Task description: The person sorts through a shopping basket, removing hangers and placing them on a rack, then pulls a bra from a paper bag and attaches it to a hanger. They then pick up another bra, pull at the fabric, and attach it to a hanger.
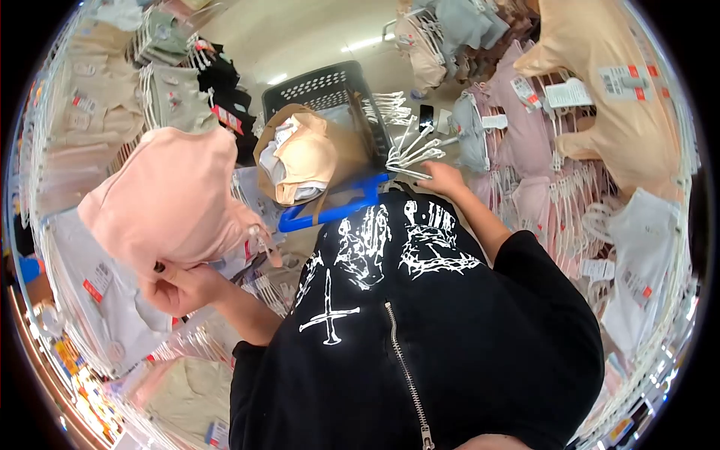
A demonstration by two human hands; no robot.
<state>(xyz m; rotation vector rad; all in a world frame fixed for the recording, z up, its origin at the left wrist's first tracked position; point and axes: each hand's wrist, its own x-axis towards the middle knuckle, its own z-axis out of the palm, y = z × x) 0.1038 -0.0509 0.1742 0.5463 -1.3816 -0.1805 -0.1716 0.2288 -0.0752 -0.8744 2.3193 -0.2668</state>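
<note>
My left hand (178, 289) grips the lower edge of a pink bra (169, 196) with moulded cups, raised at the left in front of the racks. A thin strap or loop dangles from its right end. My right hand (442, 178) is beside the cart handle, its thumb and fingers closed around the end of a white plastic hanger (411, 173). That hanger belongs to a fanned bunch of bare white hangers (412, 150) at the cart's right side. Between my hands, a brown paper bag (349, 154) in the cart holds a peach bra (309, 148) and white and grey garments.
The dark grey basket cart (311, 86) has a blue handle (330, 214) close to my body. Racks of beige, grey and white bras (94, 112) line the left. Pink bras (517, 127), a large beige garment (622, 105) and white tops (641, 255) hang at the right.
</note>
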